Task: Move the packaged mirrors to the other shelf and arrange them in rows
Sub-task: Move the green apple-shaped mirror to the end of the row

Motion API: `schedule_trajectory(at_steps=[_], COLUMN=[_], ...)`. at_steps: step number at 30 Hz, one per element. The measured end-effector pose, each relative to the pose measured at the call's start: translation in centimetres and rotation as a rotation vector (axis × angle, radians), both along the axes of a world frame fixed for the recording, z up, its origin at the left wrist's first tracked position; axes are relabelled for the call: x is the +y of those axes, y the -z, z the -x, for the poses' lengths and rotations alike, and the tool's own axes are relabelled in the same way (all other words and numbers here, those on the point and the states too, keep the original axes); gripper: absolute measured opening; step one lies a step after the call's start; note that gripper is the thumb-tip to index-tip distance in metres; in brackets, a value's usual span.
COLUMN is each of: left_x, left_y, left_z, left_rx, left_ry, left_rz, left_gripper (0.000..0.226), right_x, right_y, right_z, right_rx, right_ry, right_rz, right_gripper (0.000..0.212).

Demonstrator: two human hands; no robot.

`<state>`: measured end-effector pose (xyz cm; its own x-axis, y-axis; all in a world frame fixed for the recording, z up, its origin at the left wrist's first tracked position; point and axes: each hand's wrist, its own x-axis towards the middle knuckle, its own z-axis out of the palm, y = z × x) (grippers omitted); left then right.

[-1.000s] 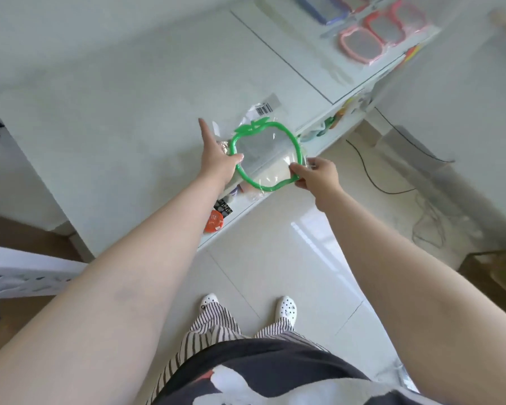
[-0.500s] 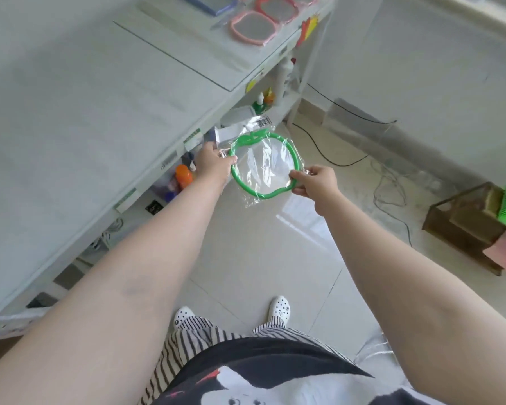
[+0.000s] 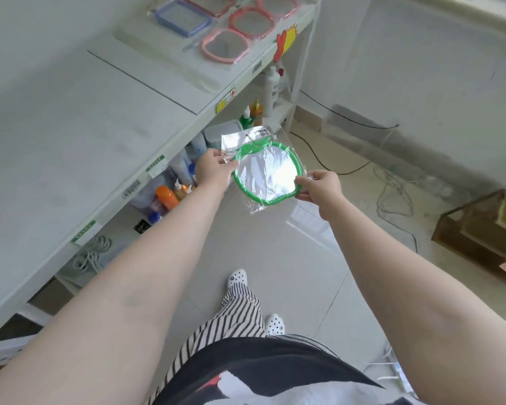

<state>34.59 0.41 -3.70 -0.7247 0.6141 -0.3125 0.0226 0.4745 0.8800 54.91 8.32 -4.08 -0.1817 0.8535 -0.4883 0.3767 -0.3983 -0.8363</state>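
Partway done imo: both hands, left hand (image 3: 214, 170) and right hand (image 3: 319, 185), pinch the green apple-shaped bagged mirror (image 3: 267, 174) over the floor; several pink and blue packaged mirrors (image 3: 225, 48) already sit far-left on the white shelf (image 3: 135, 92).

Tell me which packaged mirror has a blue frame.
The square blue mirror, lying on the top shelf at the left end of the group. Its neighbours there have pink or red frames, and the held mirror is green.

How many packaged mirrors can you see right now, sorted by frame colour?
Green: 1, held by the left hand and right hand
Pink or red: 4
Blue: 1
Total: 6
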Motion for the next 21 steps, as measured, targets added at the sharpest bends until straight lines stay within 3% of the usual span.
schedule_trajectory(at_steps=[21], left_x=[18.2], left_y=[-0.6], left_z=[12.9], left_rx=[0.067], left_ry=[-0.159], left_rz=[0.014], left_gripper=[0.035], right_x=[19.0], right_y=[-1.5], right_z=[13.6], right_rx=[-0.009], right_ry=[-0.058], right_rz=[-0.027], right_gripper=[0.01])
